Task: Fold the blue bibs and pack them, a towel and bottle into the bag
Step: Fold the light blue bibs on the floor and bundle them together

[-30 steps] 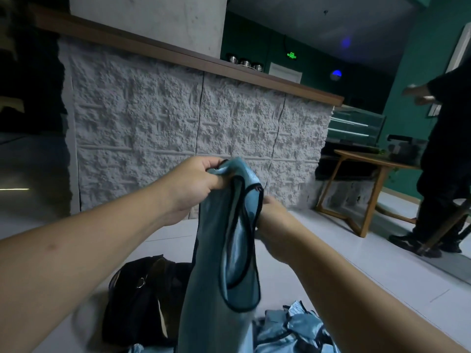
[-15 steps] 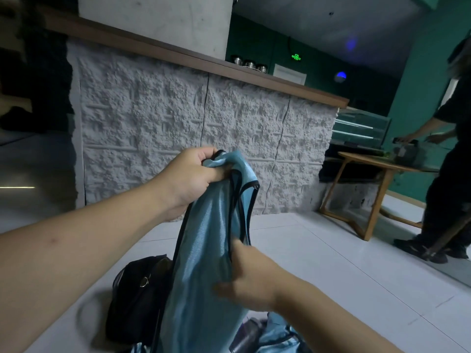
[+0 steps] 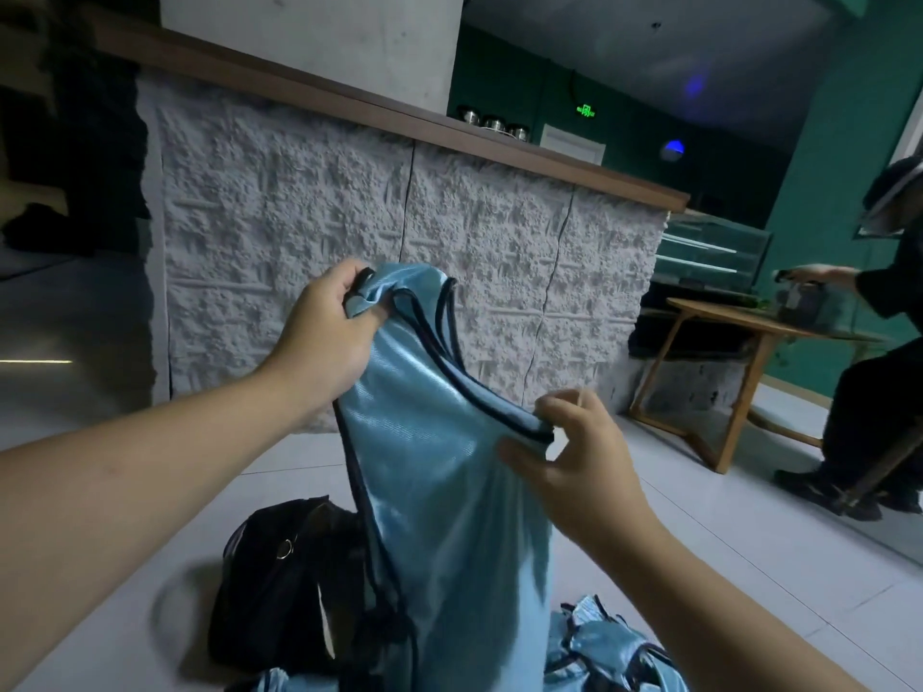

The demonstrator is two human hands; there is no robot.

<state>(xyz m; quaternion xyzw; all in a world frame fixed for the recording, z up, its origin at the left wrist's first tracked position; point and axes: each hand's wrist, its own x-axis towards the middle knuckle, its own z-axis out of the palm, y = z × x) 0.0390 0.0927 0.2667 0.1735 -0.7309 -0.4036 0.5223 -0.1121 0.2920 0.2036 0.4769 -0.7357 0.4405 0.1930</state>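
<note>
blue bib held up between two hands above the bag

the left hand (image 3: 327,337) is raised in front of the stone-faced counter (image 3: 399,252), its fingers curled tight round one bunched shoulder strap of a blue bib (image 3: 444,491). the right hand (image 3: 574,457) sits lower and to the right, pinching the other black-edged strap end between thumb and fingertips, the remaining fingers loosely bent. between the two hands the black trim runs in a slanting line, and the shiny fabric hangs straight down from them, out of the bottom of the view.

directly behind the hanging cloth, to its left, a black bag (image 3: 284,581) stands on the pale tiled floor (image 3: 699,516), with a metal ring showing on its side; whether its top is open cannot be told. more blue bibs (image 3: 599,646) lie crumpled on the floor at the bottom right, just beside the hanging one. no towel or bottle can be made out.

farther off on the right, a wooden table (image 3: 739,342) stands near the counter's end, and a person in dark clothes (image 3: 879,372) leans over it.
</note>
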